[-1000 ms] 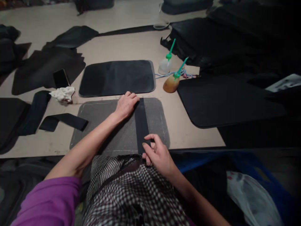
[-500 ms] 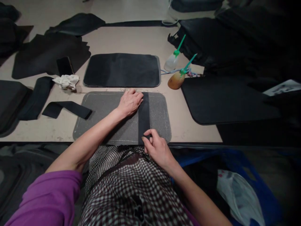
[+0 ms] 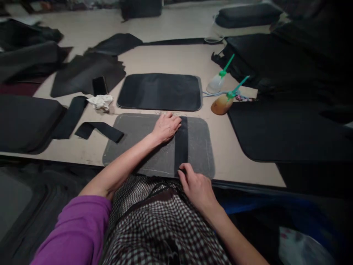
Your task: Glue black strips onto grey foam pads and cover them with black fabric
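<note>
A grey rounded rectangular panel (image 3: 200, 143) lies before me at the table's near edge. A flat black strip (image 3: 181, 145) runs across it from the far edge to the near one. My left hand (image 3: 167, 127) rests on the panel, fingers stretched out and fingertips at the far part of the strip. At the strip's near end, my right hand (image 3: 198, 187) is closed, with thumb and index finger pinching the end; the exact grip is partly hidden. A second black strip (image 3: 106, 131), folded at an angle, overlaps the panel's left side.
Beyond the panel lies a black panel (image 3: 160, 91). Two squeeze bottles with green nozzles, one clear (image 3: 216, 84) and one amber (image 3: 221, 105), stand to its right. Black panels are stacked left (image 3: 27, 121) and right (image 3: 284, 129). Crumpled white tissue (image 3: 101, 102) lies near a phone (image 3: 99, 85).
The camera view has swung, so everything sits further right and slightly lower. My right thumb and index finger have come closer together at the strip's near end; my left hand stays in place.
</note>
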Motion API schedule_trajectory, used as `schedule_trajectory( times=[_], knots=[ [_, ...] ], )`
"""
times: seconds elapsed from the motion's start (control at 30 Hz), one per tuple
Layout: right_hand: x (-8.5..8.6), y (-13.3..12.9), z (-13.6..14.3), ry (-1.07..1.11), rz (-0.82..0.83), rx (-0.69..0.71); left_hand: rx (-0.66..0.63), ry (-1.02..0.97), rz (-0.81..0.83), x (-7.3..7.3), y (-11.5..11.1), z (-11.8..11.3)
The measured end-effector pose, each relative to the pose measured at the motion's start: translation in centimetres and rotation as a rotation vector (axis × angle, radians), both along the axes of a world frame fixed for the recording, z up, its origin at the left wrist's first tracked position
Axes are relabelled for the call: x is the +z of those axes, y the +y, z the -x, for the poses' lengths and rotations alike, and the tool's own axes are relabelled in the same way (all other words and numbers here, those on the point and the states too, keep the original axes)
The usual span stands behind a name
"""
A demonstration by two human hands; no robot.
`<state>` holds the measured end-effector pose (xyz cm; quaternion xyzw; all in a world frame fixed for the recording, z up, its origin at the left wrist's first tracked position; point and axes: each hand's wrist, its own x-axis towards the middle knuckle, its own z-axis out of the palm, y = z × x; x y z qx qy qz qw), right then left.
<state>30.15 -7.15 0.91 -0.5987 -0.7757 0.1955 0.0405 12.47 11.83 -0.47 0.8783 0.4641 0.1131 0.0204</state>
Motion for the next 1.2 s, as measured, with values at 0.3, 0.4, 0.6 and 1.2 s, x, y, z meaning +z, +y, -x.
schedule_trajectory(
  times=[0.3,0.4,0.6,1.2],
  knots=[
    [-2.1,-0.2,-1.5,-0.206,-0.373,0.225,0.151,-0.23,0.023,1.2,1.6,-0.6],
    [-1.5,0.4,-1.4,-0.199,-0.409,0.244,0.135,-0.36,0.013,3.4,0.2,1.6],
    [1.4,0.7,0.0,-0.009,-0.464,0.07,0.188,-0.295,-0.059,7.7,-5.7,14.1],
    [3.3,2.2,7.0,0.393,-0.357,0.39,0.639,-0.617,-0.061,6.8,-12.1,26.3]
  ],
)
